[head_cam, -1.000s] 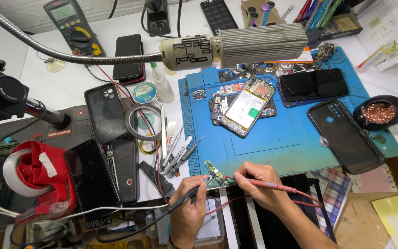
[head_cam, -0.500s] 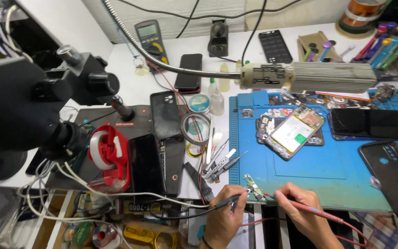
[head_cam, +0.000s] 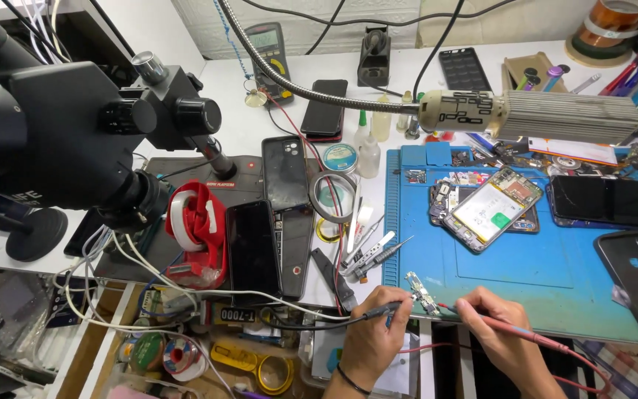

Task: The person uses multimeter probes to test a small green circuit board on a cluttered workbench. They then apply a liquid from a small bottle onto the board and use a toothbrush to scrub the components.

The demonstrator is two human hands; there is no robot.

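My left hand (head_cam: 376,341) grips a black test probe (head_cam: 378,311), its tip pointing right at a small green circuit board (head_cam: 422,290). My right hand (head_cam: 498,331) grips a red test probe (head_cam: 507,328), its tip reaching left to the same board. The board lies at the front left edge of a blue work mat (head_cam: 555,273). Both hands rest at the near edge of the bench. An opened phone (head_cam: 493,207) with its insides showing lies further back on the mat.
A large black microscope (head_cam: 60,140) fills the left. A gooseneck lamp (head_cam: 526,114) hangs over the mat. Several phones (head_cam: 253,247), tweezers (head_cam: 367,247), a red tape dispenser (head_cam: 197,222), a multimeter (head_cam: 269,52) and trailing wires crowd the bench.
The view has swung left, bringing the microscope into sight. Both hands stay on the probes at the small board.
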